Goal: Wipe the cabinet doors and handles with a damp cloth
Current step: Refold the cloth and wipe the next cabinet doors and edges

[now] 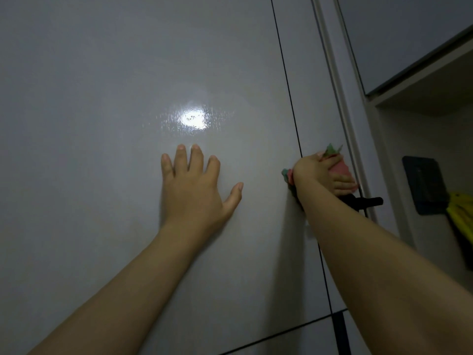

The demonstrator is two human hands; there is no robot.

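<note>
A wide glossy grey cabinet door (107,103) fills the left and middle of the view. My left hand (194,183) lies flat against it with the fingers spread. A thin dark gap separates it from a narrower door panel (314,98) to its right. There my right hand (320,175) grips a bunched pink and green cloth (337,167) and presses it to the panel just above a black handle (368,201). Most of the handle is hidden behind my right wrist.
A white frame strip (340,98) runs down the right of the narrow panel. Beyond it is an open recess with a black wall plate (422,184) and something yellow (460,216) hanging at the right edge. A lower door seam (281,334) crosses below.
</note>
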